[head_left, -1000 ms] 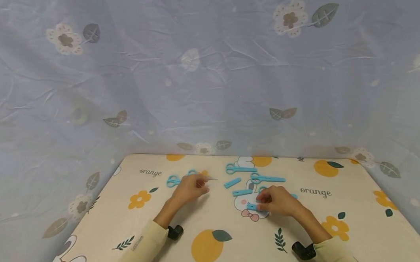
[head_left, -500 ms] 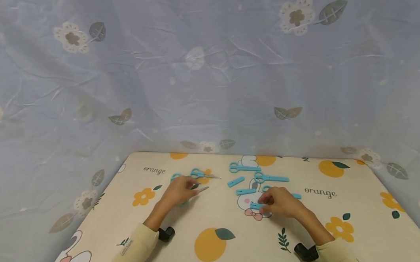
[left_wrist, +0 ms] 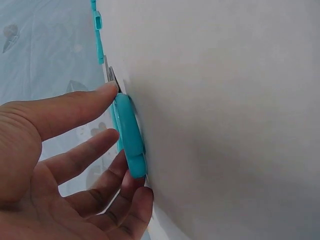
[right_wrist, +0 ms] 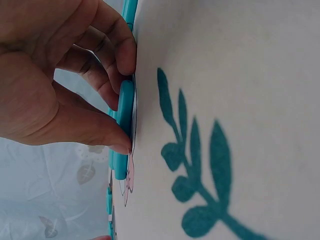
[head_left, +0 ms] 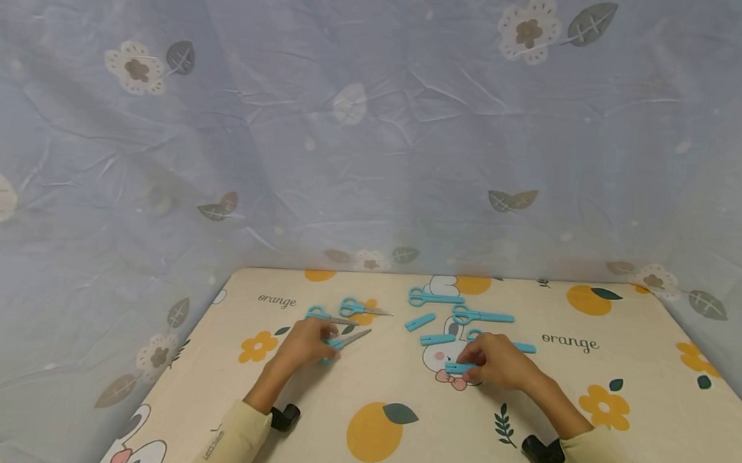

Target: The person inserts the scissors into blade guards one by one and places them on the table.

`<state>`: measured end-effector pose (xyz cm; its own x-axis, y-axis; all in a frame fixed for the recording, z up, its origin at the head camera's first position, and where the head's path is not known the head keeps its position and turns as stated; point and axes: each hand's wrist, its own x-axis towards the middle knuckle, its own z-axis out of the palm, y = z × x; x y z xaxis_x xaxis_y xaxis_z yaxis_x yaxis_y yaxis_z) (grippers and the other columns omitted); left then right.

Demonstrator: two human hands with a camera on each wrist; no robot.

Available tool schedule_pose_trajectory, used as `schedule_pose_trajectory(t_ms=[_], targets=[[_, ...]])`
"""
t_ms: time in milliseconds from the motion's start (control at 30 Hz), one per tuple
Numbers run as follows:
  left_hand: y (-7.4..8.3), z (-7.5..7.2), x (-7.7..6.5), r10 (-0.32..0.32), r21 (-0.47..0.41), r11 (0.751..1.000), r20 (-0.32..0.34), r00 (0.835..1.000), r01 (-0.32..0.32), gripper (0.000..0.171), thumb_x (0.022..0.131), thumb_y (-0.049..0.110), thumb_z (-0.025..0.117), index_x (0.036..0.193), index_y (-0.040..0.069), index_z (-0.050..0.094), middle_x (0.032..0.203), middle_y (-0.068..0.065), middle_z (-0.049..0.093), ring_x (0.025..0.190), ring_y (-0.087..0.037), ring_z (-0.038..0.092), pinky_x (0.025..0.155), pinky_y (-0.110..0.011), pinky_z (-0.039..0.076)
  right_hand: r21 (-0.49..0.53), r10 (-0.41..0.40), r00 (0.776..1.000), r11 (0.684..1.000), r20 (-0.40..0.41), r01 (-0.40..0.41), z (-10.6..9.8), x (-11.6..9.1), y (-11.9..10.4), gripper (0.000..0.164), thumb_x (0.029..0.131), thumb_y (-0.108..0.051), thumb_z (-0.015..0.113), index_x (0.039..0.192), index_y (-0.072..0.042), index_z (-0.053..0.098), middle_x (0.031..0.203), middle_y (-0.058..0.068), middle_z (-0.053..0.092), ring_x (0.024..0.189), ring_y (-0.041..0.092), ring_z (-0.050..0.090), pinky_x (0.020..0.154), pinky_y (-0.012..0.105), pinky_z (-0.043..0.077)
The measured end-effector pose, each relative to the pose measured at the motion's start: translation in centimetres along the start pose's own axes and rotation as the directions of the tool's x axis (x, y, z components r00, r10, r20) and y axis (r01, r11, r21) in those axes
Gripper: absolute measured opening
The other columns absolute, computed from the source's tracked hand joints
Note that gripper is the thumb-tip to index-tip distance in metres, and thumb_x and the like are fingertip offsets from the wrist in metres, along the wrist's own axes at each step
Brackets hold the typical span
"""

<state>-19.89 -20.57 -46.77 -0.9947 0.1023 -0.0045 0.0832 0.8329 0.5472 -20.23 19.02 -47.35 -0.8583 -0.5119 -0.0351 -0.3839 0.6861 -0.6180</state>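
Blue-handled scissors (head_left: 348, 341) with bare blades lie on the cloth under my left hand (head_left: 302, 343). In the left wrist view, the thumb touches the blade end of the scissors' handle (left_wrist: 129, 127) while the fingers curl by its other end. My right hand (head_left: 496, 360) pinches a blue blade cover (head_left: 458, 368) between thumb and fingers, low over the cloth. The right wrist view shows the thumb against this cover (right_wrist: 125, 107). Two more bare-bladed scissors, a middle pair (head_left: 331, 317) and a far pair (head_left: 363, 309), lie beyond the left hand.
Two loose blade covers, one slanted (head_left: 420, 322) and one flatter (head_left: 437, 340), lie between the hands. Covered scissors rest farther back: a far pair (head_left: 435, 298), a middle pair (head_left: 483, 316) and one partly hidden by the right hand (head_left: 524, 348). A curtain (head_left: 375, 155) rises behind the table.
My left hand has drawn back from the farther scissors to the nearest pair, uncovering the others. The right hand stays with the blade cover. The head view has shifted slightly.
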Motion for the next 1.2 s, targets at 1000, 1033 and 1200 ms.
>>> schedule_pose_trajectory(t_ms=[1000, 1033, 1200], targets=[[0.3, 0.2, -0.4, 0.05, -0.011, 0.999, 0.071, 0.996, -0.049, 0.026, 0.074, -0.004, 0.086, 0.094, 0.009, 0.076, 0.095, -0.006, 0.074, 0.083, -0.017, 0.063, 0.073, -0.033, 0.057, 0.017, -0.032, 0.999, 0.999, -0.042, 0.032, -0.2, -1.6, -0.4, 0.014, 0.098, -0.014, 0.078, 0.112, -0.015, 0.073, 0.098, -0.001, 0.076, 0.089, 0.011, 0.066, 0.075, 0.032, 0.057], [0.4, 0.1, -0.4, 0.052, -0.014, 0.999, 0.071, 0.996, -0.051, 0.026, 0.074, -0.004, 0.086, 0.094, 0.009, 0.076, 0.095, -0.006, 0.074, 0.083, -0.017, 0.063, 0.071, -0.032, 0.056, 0.016, -0.034, 0.999, 0.999, -0.042, 0.034, -0.2, -1.6, -0.4, 0.015, 0.098, -0.015, 0.078, 0.112, -0.015, 0.073, 0.1, -0.001, 0.076, 0.089, 0.012, 0.067, 0.075, 0.032, 0.057], [0.8, -0.3, -0.6, 0.039, -0.058, 0.998, 0.078, 0.996, -0.034, 0.029, 0.075, -0.002, 0.087, 0.099, 0.011, 0.077, 0.094, -0.005, 0.073, 0.081, -0.017, 0.064, 0.066, -0.029, 0.054, 0.011, -0.022, 0.999, 1.0, -0.044, 0.022, -0.2, -1.5, -0.1, 0.014, 0.098, -0.014, 0.078, 0.111, -0.016, 0.074, 0.103, 0.002, 0.077, 0.091, 0.014, 0.069, 0.076, 0.033, 0.058]])
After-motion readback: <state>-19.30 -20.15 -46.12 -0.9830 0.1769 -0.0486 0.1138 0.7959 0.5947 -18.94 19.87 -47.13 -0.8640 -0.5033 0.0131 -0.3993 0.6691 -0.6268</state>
